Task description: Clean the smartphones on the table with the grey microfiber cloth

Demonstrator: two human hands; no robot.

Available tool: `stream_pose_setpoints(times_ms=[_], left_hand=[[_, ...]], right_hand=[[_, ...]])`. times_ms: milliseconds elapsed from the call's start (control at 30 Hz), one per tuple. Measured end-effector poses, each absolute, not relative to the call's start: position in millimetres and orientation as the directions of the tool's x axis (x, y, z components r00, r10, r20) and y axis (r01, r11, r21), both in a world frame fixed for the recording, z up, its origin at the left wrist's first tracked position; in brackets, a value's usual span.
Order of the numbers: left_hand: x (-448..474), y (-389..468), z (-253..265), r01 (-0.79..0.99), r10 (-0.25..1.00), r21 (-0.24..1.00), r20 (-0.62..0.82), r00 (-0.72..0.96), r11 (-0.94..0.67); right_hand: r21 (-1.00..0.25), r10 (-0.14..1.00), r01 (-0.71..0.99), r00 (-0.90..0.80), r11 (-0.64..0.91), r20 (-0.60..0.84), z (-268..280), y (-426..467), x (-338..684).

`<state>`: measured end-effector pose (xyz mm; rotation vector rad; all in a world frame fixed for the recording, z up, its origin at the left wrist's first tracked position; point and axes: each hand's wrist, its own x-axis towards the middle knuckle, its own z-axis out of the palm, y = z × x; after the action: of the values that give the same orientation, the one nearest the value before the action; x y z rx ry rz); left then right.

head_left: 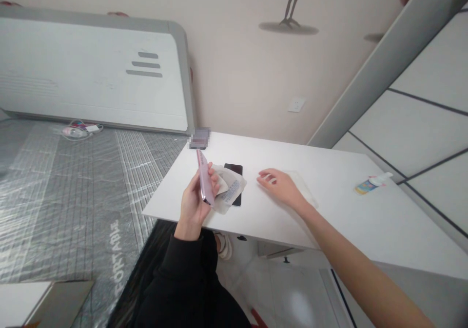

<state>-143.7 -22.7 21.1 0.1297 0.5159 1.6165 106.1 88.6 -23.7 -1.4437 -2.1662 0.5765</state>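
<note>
My left hand (pixel 195 203) is closed around a slim pink phone (pixel 205 179), tilted so that one long edge faces me. Under and beside those fingers lies a whitish translucent wrapper (pixel 234 186) with printed lines. It partly covers a dark phone (pixel 234 167) lying flat on the white table (pixel 270 221). To the right, my right hand (pixel 278 185) is over the tabletop with fingers loosely curled and apart, and nothing visible in it. A thin clear sheet (pixel 309 191) lies by that wrist, partly hidden by the arm.
A small bottle (pixel 369 184) with a white cap lies toward the table's right end. A blurred-out item (pixel 200 138) is at the far left corner. On the left are a plastic-covered mattress (pixel 135 182) and a white headboard (pixel 91 69). A wall socket (pixel 296 105) is behind.
</note>
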Motion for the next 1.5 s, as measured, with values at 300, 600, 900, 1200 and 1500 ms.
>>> stream_pose_setpoints(times_ms=[300,600,900,1200,1500], left_hand=[[-140.6,-23.4,22.6,-0.937,0.915,0.346,-0.366,-0.169,-0.034],[-135.5,-25.2,12.6,-0.936,0.972,0.350,-0.207,-0.108,-0.029],[-79.0,-23.1,6.8,-0.948,0.965,0.260,-0.230,0.125,0.184],[-48.6,-20.0,-1.2,-0.969,0.916,0.116,-0.368,0.161,0.217],[-49.1,-18.2,-20.2,-0.832,0.980,0.551,-0.129,-0.154,-0.059]], right_hand=[[-0.649,0.928,0.703,-0.372,0.290,0.013,-20.1,90.9,42.5],[-0.960,0.892,0.247,-0.452,0.129,0.004,43.9,85.8,106.2],[-0.927,0.796,0.231,-0.596,0.296,0.106,103.5,40.9,126.1],[-0.524,0.678,0.467,-0.651,0.712,0.341,29.3,28.5,70.0],[-0.302,0.590,0.513,-0.754,0.803,0.290,-10.5,11.8,48.9]])
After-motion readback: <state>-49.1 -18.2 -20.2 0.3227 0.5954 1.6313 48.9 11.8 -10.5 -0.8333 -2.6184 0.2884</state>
